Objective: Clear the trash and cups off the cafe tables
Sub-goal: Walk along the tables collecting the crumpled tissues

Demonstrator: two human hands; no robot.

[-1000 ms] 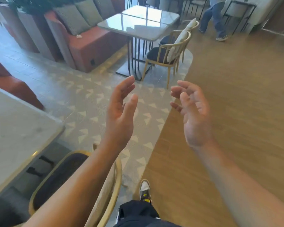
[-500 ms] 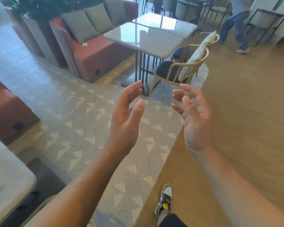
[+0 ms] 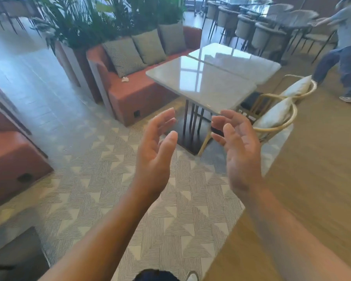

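Hands raised, palms facing: left hand (image 3: 153,157) and right hand (image 3: 241,155) grip relaxed open, empty. Crumpled trash (image 3: 125,79) on far sofa (image 3: 134,94), left of table (image 3: 207,84).

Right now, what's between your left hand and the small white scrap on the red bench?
Head view: only patterned floor separates the left hand from the scrap on the bench.

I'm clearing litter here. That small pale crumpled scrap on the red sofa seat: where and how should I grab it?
Probably pinch the crumpled scrap across its raised top, coming down from above: it lies low on the flat sofa seat, close to a cushion behind it, so a sideways reach finds little.
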